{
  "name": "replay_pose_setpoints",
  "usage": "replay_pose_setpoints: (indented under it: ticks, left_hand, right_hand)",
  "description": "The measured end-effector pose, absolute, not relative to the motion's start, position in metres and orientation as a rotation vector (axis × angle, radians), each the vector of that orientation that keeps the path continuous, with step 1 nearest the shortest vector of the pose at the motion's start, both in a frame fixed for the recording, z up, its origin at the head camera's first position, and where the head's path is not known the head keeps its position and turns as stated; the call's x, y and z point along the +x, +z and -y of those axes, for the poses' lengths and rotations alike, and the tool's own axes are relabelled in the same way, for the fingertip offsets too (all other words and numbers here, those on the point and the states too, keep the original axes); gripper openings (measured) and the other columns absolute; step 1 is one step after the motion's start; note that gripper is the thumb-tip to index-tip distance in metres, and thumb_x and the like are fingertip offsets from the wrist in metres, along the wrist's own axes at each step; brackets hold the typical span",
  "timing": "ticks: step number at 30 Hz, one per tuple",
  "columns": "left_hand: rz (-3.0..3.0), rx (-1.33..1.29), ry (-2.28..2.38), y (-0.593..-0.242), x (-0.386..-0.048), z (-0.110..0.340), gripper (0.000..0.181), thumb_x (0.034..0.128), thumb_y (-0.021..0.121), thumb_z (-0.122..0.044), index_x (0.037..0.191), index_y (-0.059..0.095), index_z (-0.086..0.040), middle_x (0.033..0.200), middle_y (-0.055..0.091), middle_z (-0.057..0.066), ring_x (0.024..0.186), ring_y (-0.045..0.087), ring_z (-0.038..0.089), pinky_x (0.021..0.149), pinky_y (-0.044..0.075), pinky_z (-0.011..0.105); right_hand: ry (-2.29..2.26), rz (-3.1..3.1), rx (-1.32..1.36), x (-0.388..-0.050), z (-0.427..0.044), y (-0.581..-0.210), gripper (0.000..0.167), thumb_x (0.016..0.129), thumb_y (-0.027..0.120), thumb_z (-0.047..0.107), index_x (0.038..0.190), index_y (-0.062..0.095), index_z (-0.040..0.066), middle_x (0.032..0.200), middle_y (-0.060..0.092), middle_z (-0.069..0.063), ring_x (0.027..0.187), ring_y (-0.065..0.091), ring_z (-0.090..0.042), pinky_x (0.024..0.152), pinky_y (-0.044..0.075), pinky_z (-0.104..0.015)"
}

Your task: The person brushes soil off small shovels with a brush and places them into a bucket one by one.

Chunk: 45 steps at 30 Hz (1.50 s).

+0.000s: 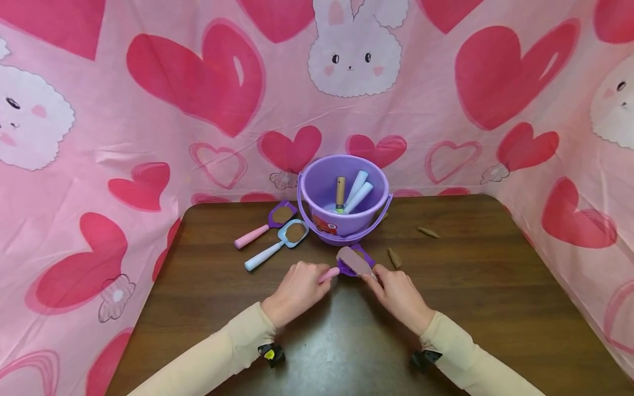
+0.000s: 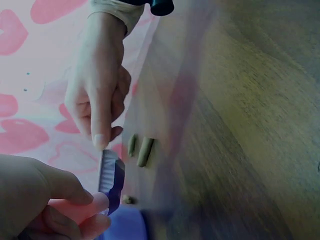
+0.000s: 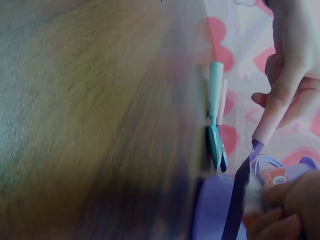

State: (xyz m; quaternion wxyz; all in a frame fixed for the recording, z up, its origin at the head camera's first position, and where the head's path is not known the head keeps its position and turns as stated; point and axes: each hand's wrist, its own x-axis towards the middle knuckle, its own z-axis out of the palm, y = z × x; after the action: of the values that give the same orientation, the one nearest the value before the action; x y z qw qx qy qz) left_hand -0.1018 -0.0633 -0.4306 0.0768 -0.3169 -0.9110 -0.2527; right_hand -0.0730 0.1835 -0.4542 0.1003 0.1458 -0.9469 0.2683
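Observation:
My left hand (image 1: 299, 291) grips the pink handle (image 1: 329, 274) of a small purple shovel (image 1: 366, 254), just in front of the bucket. My right hand (image 1: 398, 294) pinches a brush-like tool (image 1: 354, 262) with a flat mauve back, held over the shovel blade. A dark, toothed or bristled edge shows along the tool's left side; its exact kind is unclear. In the right wrist view the purple blade (image 3: 237, 200) is seen edge-on, and the right fingers are blurred. A ridged pale surface (image 2: 107, 172) shows beside the purple blade in the left wrist view.
A purple bucket (image 1: 322, 195) stands behind the hands, with a wooden handle (image 1: 340, 190) and two light-blue handles (image 1: 358, 199) inside. Left of it lie another purple shovel (image 1: 251, 237) and a light-blue scoop (image 1: 263, 257), each with a brown patch. Brown stick-like pieces (image 1: 394, 258) lie right.

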Motion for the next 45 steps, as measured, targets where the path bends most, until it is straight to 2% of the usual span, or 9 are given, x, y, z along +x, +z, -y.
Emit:
replay_pose_setpoints:
  ticks: [4, 7, 13, 20, 31, 40, 45]
  left_hand:
    - [2.743, -0.974, -0.796, -0.429, -0.101, 0.064, 0.021, 0.0888, 0.077, -0.011, 0.075, 0.062, -0.013, 0.061, 0.035, -0.009, 0.054, 0.041, 0.012, 0.053, 0.043, 0.032]
    - [2.747, -0.973, -0.800, -0.430, -0.100, 0.065, 0.024, 0.0887, 0.077, -0.010, 0.073, 0.059, -0.013, 0.062, 0.031, -0.010, 0.055, 0.038, 0.011, 0.053, 0.041, 0.031]
    - [2.715, -0.941, -0.765, -0.431, -0.101, 0.064, 0.023, 0.0886, 0.077, -0.009, 0.074, 0.060, -0.012, 0.061, 0.034, -0.009, 0.055, 0.041, 0.013, 0.053, 0.045, 0.034]
    - [2.701, -0.953, -0.778, -0.431, -0.102, 0.061, 0.018, 0.0899, 0.078, -0.009, 0.078, 0.064, -0.011, 0.061, 0.037, -0.007, 0.054, 0.044, 0.013, 0.053, 0.047, 0.033]
    - [2.661, -0.954, -0.760, -0.432, -0.102, 0.058, 0.028, 0.0903, 0.078, -0.011, 0.072, 0.057, -0.013, 0.060, 0.037, -0.007, 0.052, 0.049, 0.016, 0.053, 0.048, 0.038]
    - [2.655, -0.946, -0.751, -0.435, -0.105, 0.059, 0.026, 0.0894, 0.077, -0.012, 0.072, 0.058, -0.014, 0.059, 0.036, -0.008, 0.052, 0.048, 0.015, 0.054, 0.050, 0.039]
    - [2.671, -0.948, -0.784, -0.434, -0.105, 0.059, 0.026, 0.0902, 0.078, -0.011, 0.072, 0.058, -0.013, 0.060, 0.033, -0.009, 0.052, 0.046, 0.014, 0.054, 0.048, 0.036]
  right_hand:
    - [0.763, 2.805, 0.293, -0.074, -0.190, -0.454, 0.030, 0.099, 0.072, 0.020, 0.078, 0.053, 0.011, 0.060, 0.040, 0.005, 0.052, 0.041, -0.013, 0.048, 0.036, -0.031]
    - [0.791, 2.800, 0.311, -0.075, -0.193, -0.454, 0.029, 0.099, 0.072, 0.020, 0.078, 0.054, 0.012, 0.061, 0.039, 0.006, 0.052, 0.040, -0.010, 0.049, 0.035, -0.029]
    - [0.808, 2.772, 0.505, -0.073, -0.188, -0.458, 0.027, 0.098, 0.073, 0.022, 0.080, 0.055, 0.015, 0.062, 0.039, 0.012, 0.051, 0.037, -0.003, 0.047, 0.033, -0.024]
    - [0.770, 2.786, 0.347, -0.071, -0.183, -0.456, 0.030, 0.099, 0.072, 0.022, 0.077, 0.053, 0.013, 0.059, 0.039, 0.008, 0.051, 0.041, -0.010, 0.046, 0.035, -0.029]
    - [0.815, 2.833, 0.251, -0.075, -0.187, -0.453, 0.026, 0.101, 0.070, 0.024, 0.082, 0.060, 0.009, 0.060, 0.042, 0.005, 0.052, 0.042, -0.012, 0.047, 0.035, -0.029]
    - [0.836, 2.792, 0.439, -0.075, -0.183, -0.456, 0.027, 0.099, 0.072, 0.023, 0.079, 0.056, 0.015, 0.061, 0.038, 0.011, 0.051, 0.038, -0.005, 0.047, 0.033, -0.025]
    - [0.793, 2.797, 0.383, -0.076, -0.184, -0.457, 0.030, 0.099, 0.072, 0.022, 0.078, 0.054, 0.013, 0.060, 0.037, 0.008, 0.050, 0.039, -0.009, 0.047, 0.034, -0.028]
